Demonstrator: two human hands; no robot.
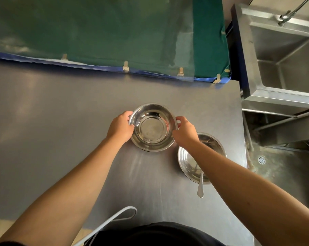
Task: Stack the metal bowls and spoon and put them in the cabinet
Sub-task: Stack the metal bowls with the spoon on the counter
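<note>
Steel is filling most of the frame: a brushed metal counter is spreading across the middle, and two metal bowls are sitting on it right of centre. The person is gripping the upper bowl at centre frame with both hands. The left hand is curling its fingers over the bowl's left rim, and the right hand is pinching the right rim between thumb and fingertips; both hands are closing on this bowl and nothing else. Whether the bowl is resting on the counter or lifting just clear of it cannot be told.

Just below and to the right, the second bowl is lying partly hidden under the right forearm, with the spoon leaning inside it, its handle sticking out over the lower rim. The two bowls are sitting close together, nearly touching.

Judging from this, the stacking step is only beginning: the bowls are not yet nested. The next move is probably calling for lifting the held bowl and uniting the pair, while minding the spoon, which is occupying the second bowl and may be getting in the way. No cabinet is showing; a steel sink is standing at upper right and a green cloth is covering the top.
</note>
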